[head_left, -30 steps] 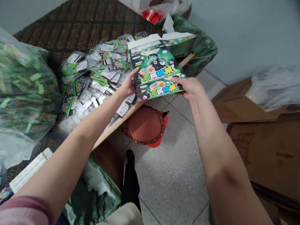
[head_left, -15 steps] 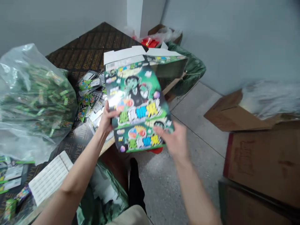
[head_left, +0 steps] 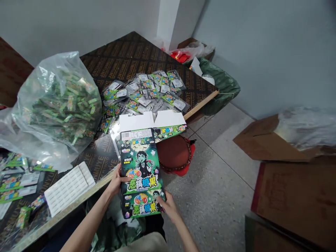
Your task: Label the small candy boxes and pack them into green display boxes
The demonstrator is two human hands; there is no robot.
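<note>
Right hand: the right hand (head_left: 170, 207) grasps the green carton (head_left: 140, 161) at its lower right corner, thumb on the printed face, other fingers mostly hidden behind.
Left hand: the left hand (head_left: 114, 183) grips the left edge higher up, thumb across the front, remaining fingers largely out of sight.
Carton: between both hands, in front of the table's edge, mostly beyond the thumbs; white flaps open at the far end, a side panel spreading right.
White stack: the white stack (head_left: 68, 189) lies on the table (head_left: 105, 155), left of the carton.
Stool: the round stool (head_left: 174, 154) stands on the floor, partly behind the carton.
Clear bag: the clear bag (head_left: 65, 105) holds small green pieces.
Packets: the flat packets (head_left: 147, 91) lie heaped beyond the carton.
Sack: the green sack (head_left: 223, 85) sits past the table's right corner.
</note>
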